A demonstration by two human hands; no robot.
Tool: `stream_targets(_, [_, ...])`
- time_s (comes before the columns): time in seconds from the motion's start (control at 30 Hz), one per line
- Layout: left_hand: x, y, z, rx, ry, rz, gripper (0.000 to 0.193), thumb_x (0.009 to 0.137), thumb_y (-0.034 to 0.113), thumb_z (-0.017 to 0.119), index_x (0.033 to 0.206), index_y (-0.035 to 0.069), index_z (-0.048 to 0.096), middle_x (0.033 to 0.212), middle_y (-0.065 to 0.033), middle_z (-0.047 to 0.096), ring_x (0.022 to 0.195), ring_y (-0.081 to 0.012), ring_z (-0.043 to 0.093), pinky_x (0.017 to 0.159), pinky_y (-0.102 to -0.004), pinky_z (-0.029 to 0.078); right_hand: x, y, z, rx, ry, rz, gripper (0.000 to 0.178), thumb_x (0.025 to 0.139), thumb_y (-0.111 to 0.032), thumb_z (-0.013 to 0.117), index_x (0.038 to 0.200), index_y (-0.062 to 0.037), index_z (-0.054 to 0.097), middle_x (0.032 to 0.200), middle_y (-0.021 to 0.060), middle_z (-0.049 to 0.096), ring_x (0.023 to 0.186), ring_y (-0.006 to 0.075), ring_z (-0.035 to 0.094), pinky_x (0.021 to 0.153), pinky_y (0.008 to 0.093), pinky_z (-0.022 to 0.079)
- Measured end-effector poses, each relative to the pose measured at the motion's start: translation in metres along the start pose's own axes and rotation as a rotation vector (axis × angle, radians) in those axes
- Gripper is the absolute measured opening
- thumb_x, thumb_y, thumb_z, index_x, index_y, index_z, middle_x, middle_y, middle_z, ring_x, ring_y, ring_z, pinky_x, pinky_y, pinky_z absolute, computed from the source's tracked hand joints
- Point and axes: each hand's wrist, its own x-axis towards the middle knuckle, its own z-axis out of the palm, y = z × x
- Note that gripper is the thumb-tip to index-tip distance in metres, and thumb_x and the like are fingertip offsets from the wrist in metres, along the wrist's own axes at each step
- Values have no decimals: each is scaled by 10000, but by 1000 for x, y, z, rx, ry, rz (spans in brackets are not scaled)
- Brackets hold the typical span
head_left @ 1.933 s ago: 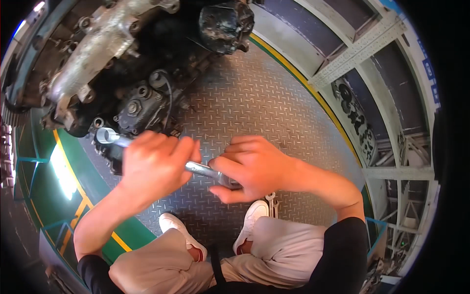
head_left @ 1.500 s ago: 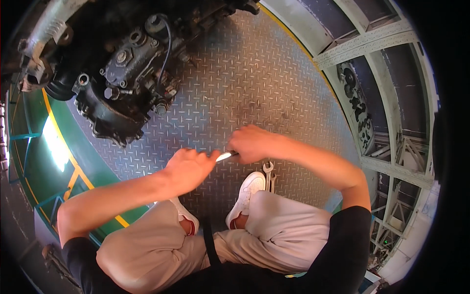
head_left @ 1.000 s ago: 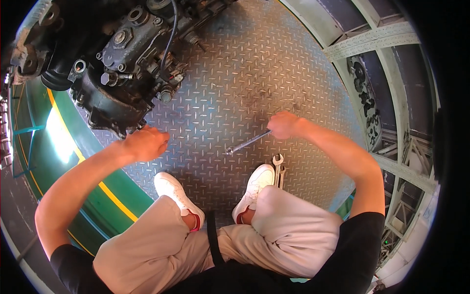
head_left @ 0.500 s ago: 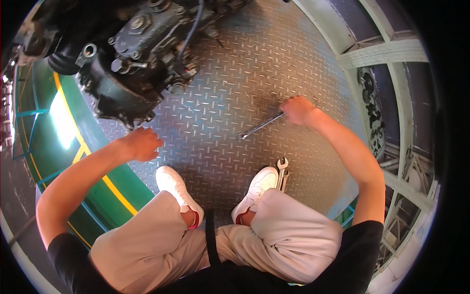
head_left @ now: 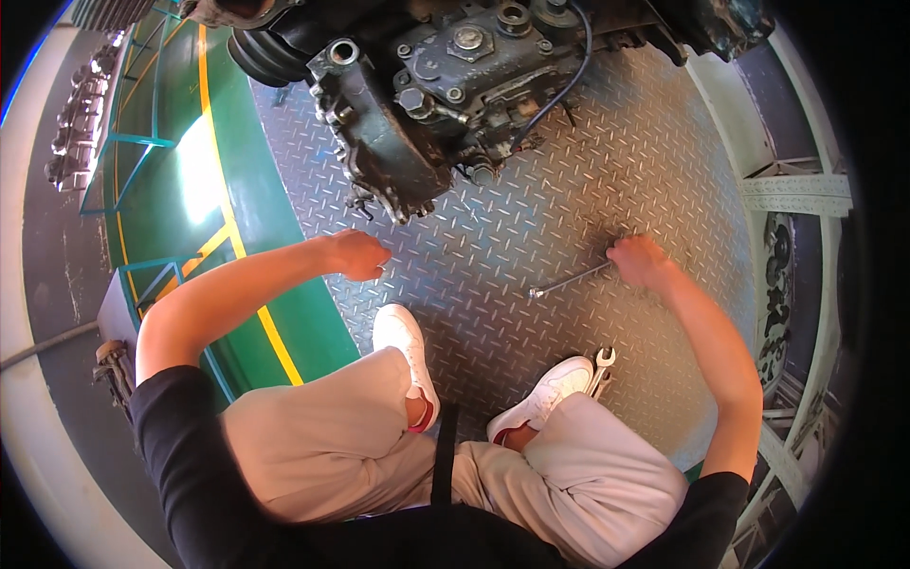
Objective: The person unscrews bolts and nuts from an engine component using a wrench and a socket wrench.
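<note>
Low over the steel tread plate floor, my right hand is closed on one end of a slim metal wrench. The wrench's other end points left toward the middle of the plate; whether it touches the plate I cannot tell. My left hand is held with curled fingers just below the near end of a dark, greasy engine or gearbox assembly, apart from it. What that hand holds, if anything, is hidden. Beside my right shoe lie an open-end wrench and another wrench partly behind the shoe.
My white shoes stand on the tread plate. Left of it runs a green floor with yellow lines and blue metal frames. A pale metal framework borders the right side. A thin cable hangs along the assembly.
The view has shifted left, so the assembly and both hands appear further right and more of the green floor shows. My right hand still holds the wrench; my left stays curled.
</note>
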Motion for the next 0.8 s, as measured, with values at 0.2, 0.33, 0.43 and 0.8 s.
stream_targets(0.2, [-1, -11, -6, 42, -38, -82, 342, 912, 298, 510, 1172, 89, 588, 1113, -153, 648, 1060, -336, 625, 867, -478, 505, 2, -5, 3, 52, 25, -12, 224, 779, -98, 605, 986, -94, 690, 992, 135, 692, 989, 322, 659, 813, 436, 539])
stream_targets(0.33, [-2, -16, -4, 38, -27, -84, 338, 909, 292, 508, 1168, 89, 585, 1111, -152, 648, 1057, -336, 629, 865, -477, 508, 1, -14, 1, 150, 166, -124, 228, 762, -104, 607, 980, -81, 672, 977, 154, 687, 952, 350, 657, 819, 473, 525])
stream_targets(0.43, [1, -17, 0, 38, -46, -104, 338, 902, 288, 511, 1154, 79, 595, 1090, -161, 655, 1047, -348, 629, 870, -479, 507, 1, -32, -16, 131, 144, -168, 234, 776, -152, 585, 982, -77, 666, 922, 169, 688, 906, 361, 664, 814, 493, 518])
stream_targets(0.8, [5, -3, 14, -15, -27, -37, 348, 899, 303, 519, 1152, 79, 605, 1079, -187, 659, 1054, -362, 619, 905, -475, 491, -1, -43, -29, 202, -25, -132, 303, 786, -316, 580, 902, -83, 734, 848, 180, 697, 885, 361, 675, 836, 476, 521])
